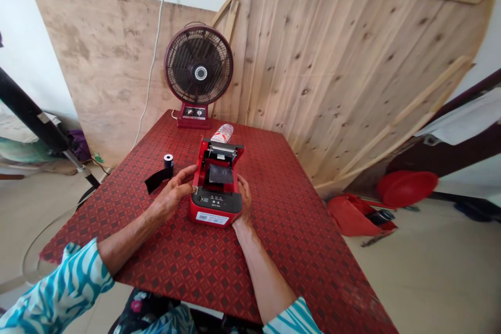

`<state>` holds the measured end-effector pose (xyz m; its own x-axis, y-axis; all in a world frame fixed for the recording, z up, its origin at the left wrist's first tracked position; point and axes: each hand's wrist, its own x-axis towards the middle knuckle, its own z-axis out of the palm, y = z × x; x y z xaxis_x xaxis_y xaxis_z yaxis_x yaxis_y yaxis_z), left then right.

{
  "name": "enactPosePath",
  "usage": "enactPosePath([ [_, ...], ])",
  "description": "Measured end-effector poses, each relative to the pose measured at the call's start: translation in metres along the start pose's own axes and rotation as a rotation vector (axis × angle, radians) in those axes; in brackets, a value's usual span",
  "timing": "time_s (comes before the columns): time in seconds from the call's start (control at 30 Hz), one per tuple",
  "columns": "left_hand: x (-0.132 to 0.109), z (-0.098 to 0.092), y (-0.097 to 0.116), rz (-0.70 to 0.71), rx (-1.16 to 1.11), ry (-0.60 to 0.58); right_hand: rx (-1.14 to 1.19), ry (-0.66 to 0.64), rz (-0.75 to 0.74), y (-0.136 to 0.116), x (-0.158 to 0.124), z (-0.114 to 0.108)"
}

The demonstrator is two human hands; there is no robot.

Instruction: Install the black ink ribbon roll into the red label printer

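Note:
A red and black receipt printer (215, 209) sits on the table with its lid (223, 149) raised and tilted back. A dark, shiny sheet or panel (221, 174) shows inside its bay. My left hand (178, 187) grips the printer's left side, thumb near the top edge. Around the right side curls my right hand (244, 201), its fingers partly hidden behind the casing. To the left of my left hand stands a small dark roll (168, 160) with a white core, and a black strip (157, 180) trails from it. A clear plastic bottle (222, 133) lies just behind the printer.
The table (282, 240) has a red patterned cover. A dark red fan (199, 70) stands at its far end, before leaning wooden boards (297, 62). A white cord (154, 57) hangs from the wall socket. On the right floor are a red dustpan (348, 216) and a red basin (407, 189).

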<state>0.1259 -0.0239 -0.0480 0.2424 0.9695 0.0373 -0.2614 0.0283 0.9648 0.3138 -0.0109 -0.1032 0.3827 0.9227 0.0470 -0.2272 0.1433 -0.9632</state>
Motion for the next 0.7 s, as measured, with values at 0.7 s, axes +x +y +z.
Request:
enactPosePath([
  [0.7, 0.070, 0.041, 0.067, 0.210, 1.519, -0.497, 0.074, 0.002, -0.078, 0.004, 0.009, 0.008],
])
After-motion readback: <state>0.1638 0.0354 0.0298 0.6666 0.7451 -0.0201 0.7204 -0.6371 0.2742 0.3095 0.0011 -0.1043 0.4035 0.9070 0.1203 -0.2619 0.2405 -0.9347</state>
